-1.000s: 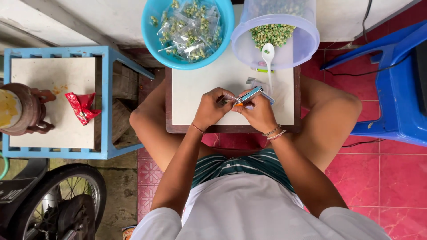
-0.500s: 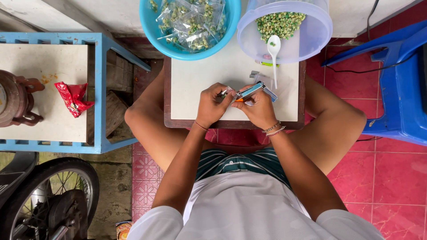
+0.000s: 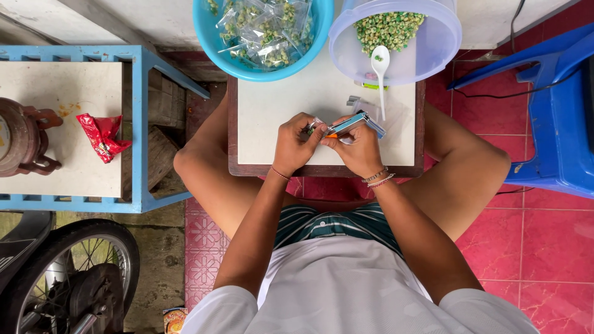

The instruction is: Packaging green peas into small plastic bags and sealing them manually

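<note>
Both hands meet over the small white-topped table (image 3: 278,105). My right hand (image 3: 359,148) grips a blue and silver stapler (image 3: 356,122) with an orange part. My left hand (image 3: 296,143) pinches a small clear plastic bag (image 3: 312,127) of green peas against the stapler's mouth. A blue bowl (image 3: 213,40) at the table's far edge is full of several filled little bags (image 3: 266,28). Beside it a clear tub (image 3: 427,52) holds loose green peas (image 3: 387,28), and a white spoon (image 3: 379,68) leans out of it.
A blue-framed side table (image 3: 139,124) on the left carries a red wrapper (image 3: 102,136) and a brown pot (image 3: 21,139). A blue plastic chair (image 3: 550,111) stands to the right on red tiles. A motorbike wheel (image 3: 74,278) is at lower left.
The hands have stayed together at the stapler and bag with only slight finger shifts. The view has drifted a little, so the side table sits nearer the left edge.
</note>
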